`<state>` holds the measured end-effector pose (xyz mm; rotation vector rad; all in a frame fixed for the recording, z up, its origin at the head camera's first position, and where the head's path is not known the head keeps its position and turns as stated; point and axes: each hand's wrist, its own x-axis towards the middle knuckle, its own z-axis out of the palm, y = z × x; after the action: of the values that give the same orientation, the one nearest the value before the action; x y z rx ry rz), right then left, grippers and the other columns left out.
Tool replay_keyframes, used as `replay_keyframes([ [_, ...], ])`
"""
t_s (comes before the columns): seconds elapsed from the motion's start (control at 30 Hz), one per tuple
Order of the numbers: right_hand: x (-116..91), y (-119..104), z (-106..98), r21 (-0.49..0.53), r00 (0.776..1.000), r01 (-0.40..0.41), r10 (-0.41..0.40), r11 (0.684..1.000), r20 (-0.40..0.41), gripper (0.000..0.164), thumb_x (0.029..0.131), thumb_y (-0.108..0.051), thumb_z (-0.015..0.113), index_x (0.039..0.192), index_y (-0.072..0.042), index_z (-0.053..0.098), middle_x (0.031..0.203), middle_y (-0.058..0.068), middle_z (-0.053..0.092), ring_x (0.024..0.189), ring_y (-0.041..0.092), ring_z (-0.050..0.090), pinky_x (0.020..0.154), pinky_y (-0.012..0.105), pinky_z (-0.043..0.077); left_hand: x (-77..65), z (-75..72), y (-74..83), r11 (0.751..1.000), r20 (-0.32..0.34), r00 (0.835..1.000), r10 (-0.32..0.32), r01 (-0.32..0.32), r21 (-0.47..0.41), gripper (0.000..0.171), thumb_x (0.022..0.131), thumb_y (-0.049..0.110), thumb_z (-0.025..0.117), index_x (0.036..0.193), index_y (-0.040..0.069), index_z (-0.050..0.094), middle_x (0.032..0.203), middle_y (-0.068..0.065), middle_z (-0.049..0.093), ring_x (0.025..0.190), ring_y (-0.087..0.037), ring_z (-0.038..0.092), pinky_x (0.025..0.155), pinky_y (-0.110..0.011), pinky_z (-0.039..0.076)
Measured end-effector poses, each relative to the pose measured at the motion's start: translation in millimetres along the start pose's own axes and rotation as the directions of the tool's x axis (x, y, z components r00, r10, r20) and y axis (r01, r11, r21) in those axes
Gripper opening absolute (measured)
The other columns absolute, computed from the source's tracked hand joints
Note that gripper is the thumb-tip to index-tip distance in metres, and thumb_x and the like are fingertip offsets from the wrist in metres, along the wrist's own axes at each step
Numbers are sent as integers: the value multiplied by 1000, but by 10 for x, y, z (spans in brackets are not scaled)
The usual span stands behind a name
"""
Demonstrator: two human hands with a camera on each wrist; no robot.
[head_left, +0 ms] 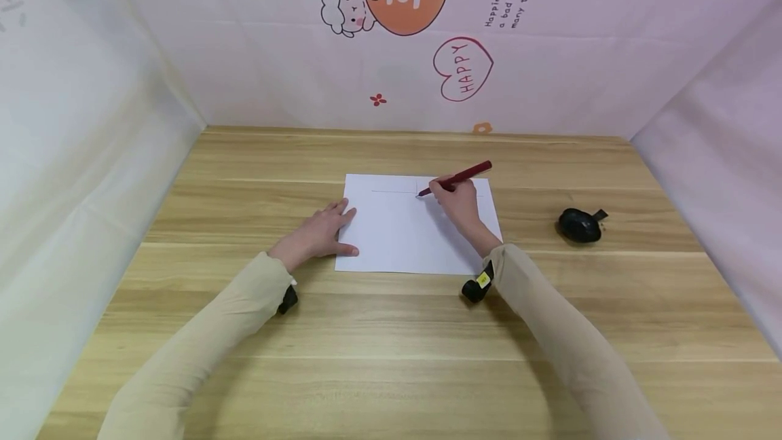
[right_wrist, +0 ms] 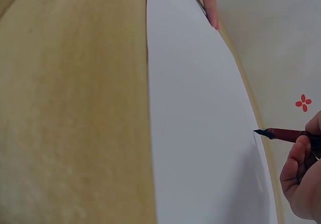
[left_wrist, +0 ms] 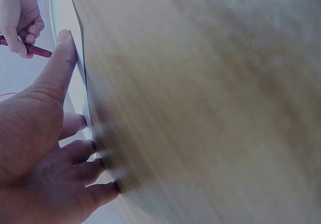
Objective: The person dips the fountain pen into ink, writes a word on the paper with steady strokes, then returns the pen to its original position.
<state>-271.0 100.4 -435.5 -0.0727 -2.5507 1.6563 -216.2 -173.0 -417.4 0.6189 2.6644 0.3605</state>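
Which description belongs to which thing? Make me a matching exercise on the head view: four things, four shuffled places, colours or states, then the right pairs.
Things:
1. pen
2. left hand
3. paper
4. black object

Descriptions:
A. at the paper's left edge
B. on the tabletop, right of the paper
C. dark red, pinched by the right hand
D. white, with thin lines near its far edge

Pairs: 1-C, 2-A, 3-D, 4-B

The white paper (head_left: 391,236) lies flat, a thin pencil-straight line (head_left: 391,191) near its far edge. The dark red pen (head_left: 470,173) slants in the right hand (head_left: 461,204), tip down on the paper; the left hand (head_left: 322,231) touches the paper's left side.
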Motion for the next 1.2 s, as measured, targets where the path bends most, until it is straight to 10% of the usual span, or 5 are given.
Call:
replay_keyframes([
  [1.2, -185, -10, 25, 13, 1000, -8, 8, 1000, 23, 21, 86, -20, 61, 96, -4, 71, 71, 3, 61, 58, 9, 52, 51, 20, 41, 25, 17, -29, 1000, -5, 1000, 5, -5, 2, 87, 84, 44, 66, 147, 2, 24, 157, -21, 8, 144, -41, 11, 115, -56, 19],
])
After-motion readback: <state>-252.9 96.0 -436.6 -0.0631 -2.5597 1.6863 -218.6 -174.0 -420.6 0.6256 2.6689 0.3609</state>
